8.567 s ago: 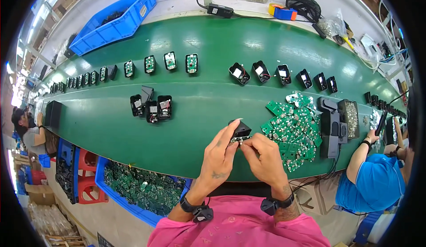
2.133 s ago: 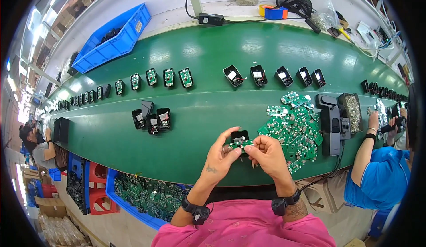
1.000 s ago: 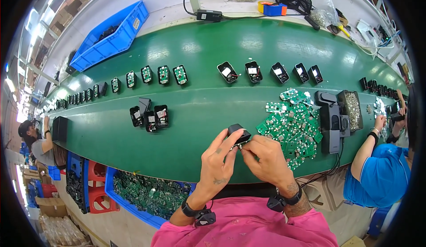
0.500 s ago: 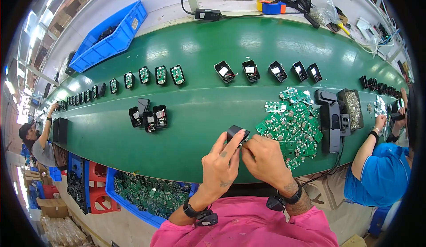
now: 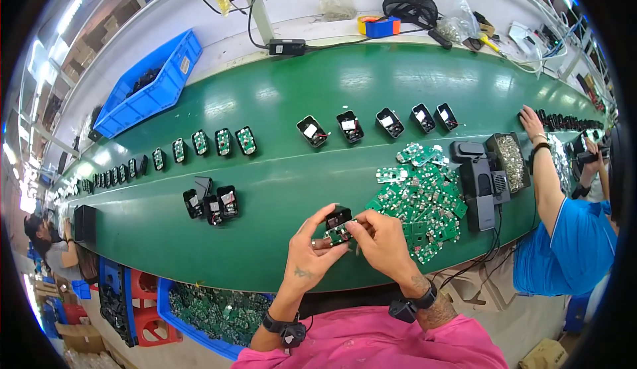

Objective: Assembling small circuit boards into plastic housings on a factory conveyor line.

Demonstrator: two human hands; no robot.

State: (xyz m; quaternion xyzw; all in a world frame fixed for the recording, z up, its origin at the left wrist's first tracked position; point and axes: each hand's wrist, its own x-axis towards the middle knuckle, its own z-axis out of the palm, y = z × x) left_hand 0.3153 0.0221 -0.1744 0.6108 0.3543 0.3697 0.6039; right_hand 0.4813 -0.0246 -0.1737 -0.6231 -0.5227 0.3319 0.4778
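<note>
Near the table's front edge, my left hand (image 5: 306, 261) is closed around a small open black plastic housing (image 5: 338, 215), its fingers along the left side. A green circuit board (image 5: 339, 234) sits tilted at the near side of the housing's opening. My right hand (image 5: 385, 248) pinches the board's right edge with thumb and finger; some fingertips are hidden behind. To the right lies a heap of loose green circuit boards (image 5: 424, 203). A cluster of black housings (image 5: 213, 208) with wires inside rests to the left.
Across the green table (image 5: 285, 157) runs a row of housings, boards in those at left (image 5: 223, 142), open ones at right (image 5: 350, 125). Beyond the heap stand a black device (image 5: 479, 190) and a tray of small metal parts (image 5: 509, 160). A blue crate (image 5: 149, 84) stands back left; co-workers sit both sides.
The housing has turned so its open side and the circuit board face up, and the right hand has come onto the board. The view has shifted; the right co-worker's arm now reaches farther across.
</note>
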